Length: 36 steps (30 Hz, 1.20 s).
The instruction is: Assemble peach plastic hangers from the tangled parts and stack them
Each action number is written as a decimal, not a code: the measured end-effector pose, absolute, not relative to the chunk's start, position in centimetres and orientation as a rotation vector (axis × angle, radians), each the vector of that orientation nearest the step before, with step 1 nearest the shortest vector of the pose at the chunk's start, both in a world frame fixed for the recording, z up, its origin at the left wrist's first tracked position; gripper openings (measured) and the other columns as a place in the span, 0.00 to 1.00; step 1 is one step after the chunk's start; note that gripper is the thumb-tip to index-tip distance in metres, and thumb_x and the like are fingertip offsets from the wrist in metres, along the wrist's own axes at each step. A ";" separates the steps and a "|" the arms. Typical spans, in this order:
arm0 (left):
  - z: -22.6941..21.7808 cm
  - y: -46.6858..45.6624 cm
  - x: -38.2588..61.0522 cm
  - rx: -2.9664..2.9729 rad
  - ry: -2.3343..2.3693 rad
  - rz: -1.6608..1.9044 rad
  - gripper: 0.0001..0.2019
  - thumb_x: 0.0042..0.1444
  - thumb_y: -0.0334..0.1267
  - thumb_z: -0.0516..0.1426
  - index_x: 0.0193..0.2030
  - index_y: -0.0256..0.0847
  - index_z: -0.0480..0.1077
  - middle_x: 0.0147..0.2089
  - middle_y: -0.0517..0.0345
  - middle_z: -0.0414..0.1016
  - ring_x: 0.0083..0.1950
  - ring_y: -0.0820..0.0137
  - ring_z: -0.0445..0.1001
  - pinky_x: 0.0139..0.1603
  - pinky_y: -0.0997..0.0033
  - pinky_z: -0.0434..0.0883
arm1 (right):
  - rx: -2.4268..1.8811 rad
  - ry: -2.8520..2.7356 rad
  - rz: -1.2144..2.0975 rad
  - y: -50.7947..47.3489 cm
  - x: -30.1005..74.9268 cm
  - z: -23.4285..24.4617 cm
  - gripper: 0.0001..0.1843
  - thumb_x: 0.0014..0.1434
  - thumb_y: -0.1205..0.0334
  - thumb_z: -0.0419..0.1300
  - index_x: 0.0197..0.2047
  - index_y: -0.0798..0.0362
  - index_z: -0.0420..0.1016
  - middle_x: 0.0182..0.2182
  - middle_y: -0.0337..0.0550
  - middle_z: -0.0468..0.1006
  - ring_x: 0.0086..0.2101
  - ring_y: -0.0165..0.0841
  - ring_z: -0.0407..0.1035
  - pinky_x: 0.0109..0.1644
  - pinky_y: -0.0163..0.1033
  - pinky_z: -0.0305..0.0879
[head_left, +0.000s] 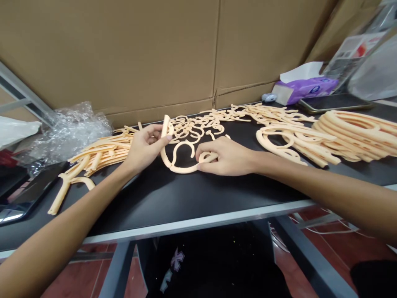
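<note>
Left hand [145,147], right hand [225,157] on hook [182,169]

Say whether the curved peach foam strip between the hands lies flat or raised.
Raised: the left hand holds the strip up by its tip; its lower curve rests on the black table.

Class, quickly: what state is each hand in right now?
Left hand: closed, pinching one end of a curved peach strip.
Right hand: closed, holding the strip's other end.
</note>
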State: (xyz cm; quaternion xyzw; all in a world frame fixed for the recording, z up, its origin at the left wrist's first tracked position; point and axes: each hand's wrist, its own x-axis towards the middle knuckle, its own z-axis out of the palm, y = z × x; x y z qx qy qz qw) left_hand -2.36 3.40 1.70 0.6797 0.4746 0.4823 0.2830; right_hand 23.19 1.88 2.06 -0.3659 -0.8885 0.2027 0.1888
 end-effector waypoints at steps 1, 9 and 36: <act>1.5 3.3 -2.3 1.865 1.287 1.204 0.25 0.50 0.49 0.71 0.50 0.36 0.78 0.37 0.54 0.81 0.36 0.68 0.77 0.38 0.70 0.74 | -0.982 -2.528 0.539 1.8 23.2 2.0 0.11 0.57 0.59 0.62 0.40 0.53 0.83 0.34 0.42 0.83 0.34 0.34 0.72 0.40 0.38 0.60; 2.0 2.5 -2.2 2.336 1.391 0.810 0.23 0.64 0.55 0.59 0.53 0.38 0.83 0.45 0.50 0.83 0.41 0.64 0.75 0.43 0.65 0.72 | -0.717 -2.562 0.308 2.3 23.5 0.8 0.19 0.62 0.46 0.66 0.45 0.51 0.88 0.38 0.47 0.84 0.39 0.38 0.74 0.43 0.42 0.62; 3.4 1.4 -2.3 2.341 1.060 0.459 0.28 0.55 0.52 0.69 0.61 0.47 0.77 0.56 0.55 0.81 0.52 0.61 0.79 0.58 0.63 0.73 | -0.706 -2.564 0.562 2.9 23.9 1.4 0.20 0.57 0.47 0.70 0.46 0.51 0.76 0.47 0.48 0.81 0.49 0.43 0.73 0.55 0.47 0.65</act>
